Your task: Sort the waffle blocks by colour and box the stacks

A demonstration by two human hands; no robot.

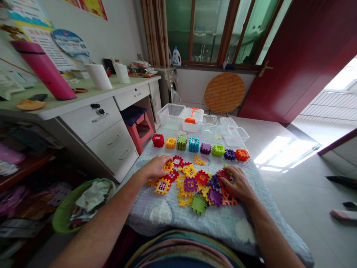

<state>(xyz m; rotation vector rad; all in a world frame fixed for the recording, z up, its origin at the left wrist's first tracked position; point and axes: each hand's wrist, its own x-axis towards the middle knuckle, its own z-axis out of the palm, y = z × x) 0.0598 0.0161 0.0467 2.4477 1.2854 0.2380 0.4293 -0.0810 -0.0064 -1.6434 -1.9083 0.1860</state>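
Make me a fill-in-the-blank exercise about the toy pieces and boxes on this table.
The piece in the left hand is ____.
The leftmost block in the row is ____.
The loose piece lowest in the picture is ____.
The front clip on the lidded box is ____.

Missing words: yellow; red; green; orange.

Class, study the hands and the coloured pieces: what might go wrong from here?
The notched loose pieces overlap, so lifting the yellow piece at the left hand might drag neighbours along. The orange block stands near the right edge of the cloth-covered table; a bump could knock it off.
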